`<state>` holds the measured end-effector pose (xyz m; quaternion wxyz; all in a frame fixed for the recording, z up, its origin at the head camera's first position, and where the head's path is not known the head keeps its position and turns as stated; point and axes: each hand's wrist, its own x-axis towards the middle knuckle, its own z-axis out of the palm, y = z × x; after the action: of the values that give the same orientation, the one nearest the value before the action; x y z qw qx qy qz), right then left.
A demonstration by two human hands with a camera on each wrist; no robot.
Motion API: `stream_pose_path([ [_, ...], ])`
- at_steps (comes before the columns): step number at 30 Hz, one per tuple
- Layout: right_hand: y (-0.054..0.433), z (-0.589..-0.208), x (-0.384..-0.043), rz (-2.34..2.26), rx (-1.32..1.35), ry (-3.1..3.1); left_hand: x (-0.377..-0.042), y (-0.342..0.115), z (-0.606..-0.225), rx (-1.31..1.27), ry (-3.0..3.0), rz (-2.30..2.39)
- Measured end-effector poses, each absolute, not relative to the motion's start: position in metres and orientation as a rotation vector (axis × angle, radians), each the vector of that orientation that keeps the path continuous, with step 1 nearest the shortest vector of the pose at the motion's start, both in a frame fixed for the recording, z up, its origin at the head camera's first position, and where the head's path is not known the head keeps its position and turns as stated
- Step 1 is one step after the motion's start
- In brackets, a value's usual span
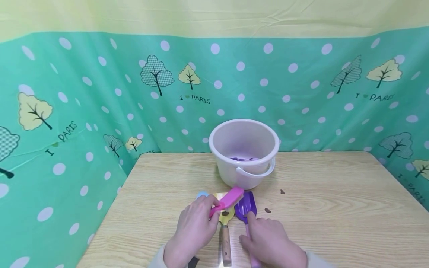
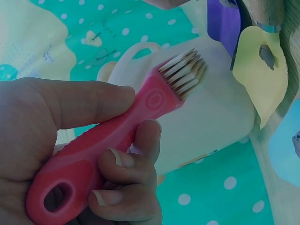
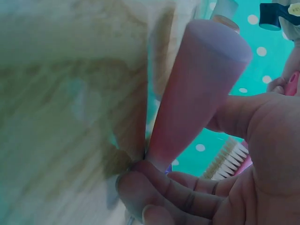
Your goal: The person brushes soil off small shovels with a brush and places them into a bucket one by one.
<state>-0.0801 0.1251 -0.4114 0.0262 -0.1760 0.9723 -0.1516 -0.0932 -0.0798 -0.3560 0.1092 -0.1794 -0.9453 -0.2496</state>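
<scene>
My left hand [image 1: 197, 221] grips a pink brush [image 1: 231, 198] by its handle, thumb on one side and fingers curled on the other. Pale bristles show at its head in the left wrist view. My right hand [image 1: 268, 238] is around the handle of a purple toy shovel [image 1: 246, 204] lying on the table, its index finger near the blade. In the right wrist view the fingers curl about the pink handle [image 3: 197, 84]. Between the hands lies a yellow trowel [image 1: 226, 238] with a wooden handle and a brown bit on its blade. The left hand partly hides a light blue tool [image 1: 202, 194].
A white bucket [image 1: 228, 173] with a hanging handle stands just behind the tools, something purple inside. Small brown bits [image 1: 267, 210] lie on the wooden table [image 1: 335, 201] to the right. A dotted green curtain [image 1: 254, 85] closes off the back and sides.
</scene>
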Motion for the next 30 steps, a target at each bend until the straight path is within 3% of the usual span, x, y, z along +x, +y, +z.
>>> stream_pose_path([
  [30,0.134,-0.416,-0.08,-0.442,-0.365,3.058,-0.093,-0.079,-0.357,-0.543,-2.756,-0.719],
])
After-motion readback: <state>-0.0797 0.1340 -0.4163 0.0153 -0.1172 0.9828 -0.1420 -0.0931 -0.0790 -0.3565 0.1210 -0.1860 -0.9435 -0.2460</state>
